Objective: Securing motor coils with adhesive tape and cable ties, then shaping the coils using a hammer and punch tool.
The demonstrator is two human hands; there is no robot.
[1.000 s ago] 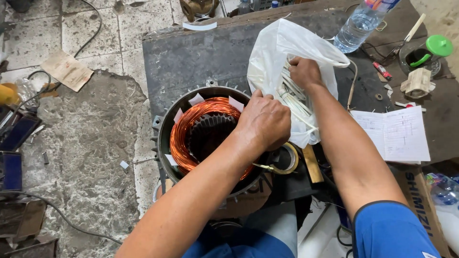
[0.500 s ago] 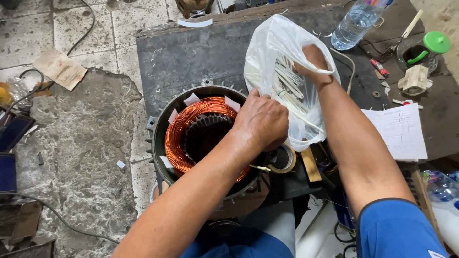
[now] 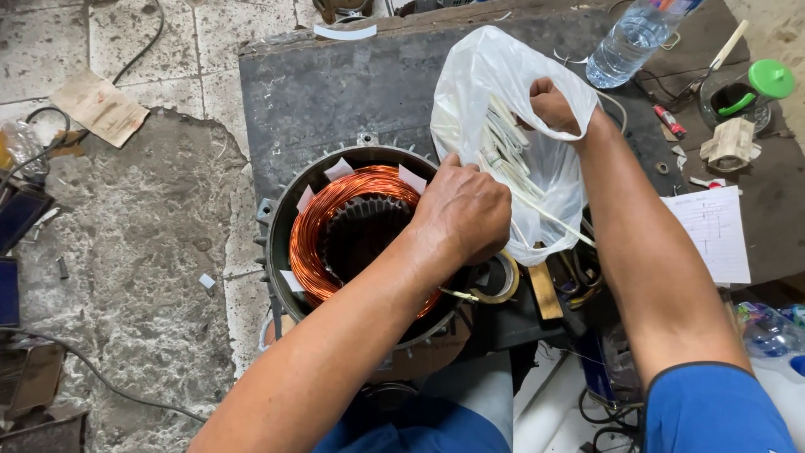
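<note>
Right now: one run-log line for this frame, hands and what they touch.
left hand: rests on copper winding of motor stator | right hand: grips plastic bag of white strips | tape roll beside stator

A dark workbench (image 3: 335,92) carries a water bottle (image 3: 629,42), paper sheet (image 3: 713,235) and motor stator (image 3: 352,231).

Two hands — left (image 3: 465,214) and right (image 3: 553,105). One stator (image 3: 352,231) with one copper winding (image 3: 314,231). One white bag (image 3: 495,84), its white strips too bunched to count. One tape roll (image 3: 501,281). One water bottle (image 3: 629,42) on the table (image 3: 335,92). One green-lidded jar (image 3: 750,92) — one sheet of paper (image 3: 713,235) near it. One cardboard scrap (image 3: 99,107) on the floor.
</note>
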